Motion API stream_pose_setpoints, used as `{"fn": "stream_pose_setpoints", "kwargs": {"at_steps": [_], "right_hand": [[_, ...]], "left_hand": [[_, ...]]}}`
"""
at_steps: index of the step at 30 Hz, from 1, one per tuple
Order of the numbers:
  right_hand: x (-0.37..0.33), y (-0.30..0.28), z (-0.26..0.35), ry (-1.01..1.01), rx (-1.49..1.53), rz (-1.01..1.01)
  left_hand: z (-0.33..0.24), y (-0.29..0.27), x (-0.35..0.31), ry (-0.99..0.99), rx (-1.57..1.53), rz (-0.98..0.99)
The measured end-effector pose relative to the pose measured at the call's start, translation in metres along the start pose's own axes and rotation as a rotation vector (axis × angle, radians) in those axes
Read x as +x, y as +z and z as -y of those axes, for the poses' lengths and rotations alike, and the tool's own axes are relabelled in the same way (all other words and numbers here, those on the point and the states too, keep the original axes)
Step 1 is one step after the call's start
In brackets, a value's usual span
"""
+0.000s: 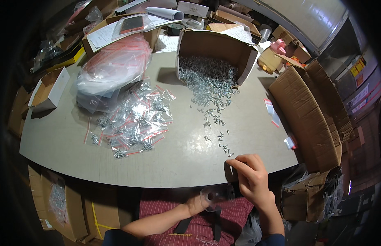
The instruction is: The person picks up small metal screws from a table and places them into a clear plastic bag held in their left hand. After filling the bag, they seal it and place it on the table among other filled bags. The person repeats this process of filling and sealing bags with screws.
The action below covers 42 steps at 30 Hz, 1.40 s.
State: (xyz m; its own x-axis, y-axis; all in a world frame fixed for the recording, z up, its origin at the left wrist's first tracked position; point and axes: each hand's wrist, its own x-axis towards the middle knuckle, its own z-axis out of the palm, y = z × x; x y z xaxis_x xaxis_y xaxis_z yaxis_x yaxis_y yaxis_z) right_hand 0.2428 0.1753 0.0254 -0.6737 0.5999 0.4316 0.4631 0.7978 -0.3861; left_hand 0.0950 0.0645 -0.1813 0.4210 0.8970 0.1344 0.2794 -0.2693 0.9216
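At the table's front edge, my right hand (pixel 252 176) is closed in a pinch, thumb and forefinger together near the closest of the loose screws (pixel 220 143). Anything between those fingertips is too small to make out. Below the edge, over my lap, my left hand (pixel 195 205) holds a clear plastic cup-like container (pixel 218 197); its contents cannot be told. The loose screws trail toward me from a heap (pixel 209 76) spilling out of a cardboard box (pixel 217 45) lying on its side. Left of them is a pile of small zip bags (pixel 137 119) with screws inside.
A large bundle of clear bags (pixel 112 67) lies behind the filled ones. A small white box (pixel 49 90) stands at the left. Tall cardboard (pixel 305 119) lines the right edge, near a pink-lidded jug (pixel 268 59). Papers (pixel 104 39) and a phone-like device (pixel 132 24) are at the back.
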Motion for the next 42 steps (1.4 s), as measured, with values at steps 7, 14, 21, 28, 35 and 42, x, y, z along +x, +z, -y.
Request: {"fn": "stream_pose_setpoints", "kwargs": {"at_steps": [7, 14, 21, 28, 35, 42], "right_hand": [[0.003, 0.005, -0.007, 0.064, -0.043, -0.09], [-0.007, 0.003, -0.003, 0.073, -0.066, -0.097], [-0.002, 0.008, 0.006, 0.041, -0.01, -0.115], [-0.006, 0.003, 0.019, -0.023, 0.027, 0.009], [0.0, -0.011, 0.018, 0.092, 0.182, -0.033], [0.014, 0.01, -0.009, 0.023, 0.012, -0.111]], "left_hand": [[-0.006, -0.003, 0.003, 0.032, -0.05, -0.049], [0.026, 0.023, -0.005, 0.152, 0.047, -0.184], [0.0, 0.006, 0.005, 0.12, -0.088, -0.204], [-0.018, 0.003, 0.0, 0.107, -0.079, -0.346], [0.008, 0.015, -0.002, 0.217, 0.091, -0.263], [-0.011, 0.001, 0.003, 0.15, -0.014, -0.269]]}}
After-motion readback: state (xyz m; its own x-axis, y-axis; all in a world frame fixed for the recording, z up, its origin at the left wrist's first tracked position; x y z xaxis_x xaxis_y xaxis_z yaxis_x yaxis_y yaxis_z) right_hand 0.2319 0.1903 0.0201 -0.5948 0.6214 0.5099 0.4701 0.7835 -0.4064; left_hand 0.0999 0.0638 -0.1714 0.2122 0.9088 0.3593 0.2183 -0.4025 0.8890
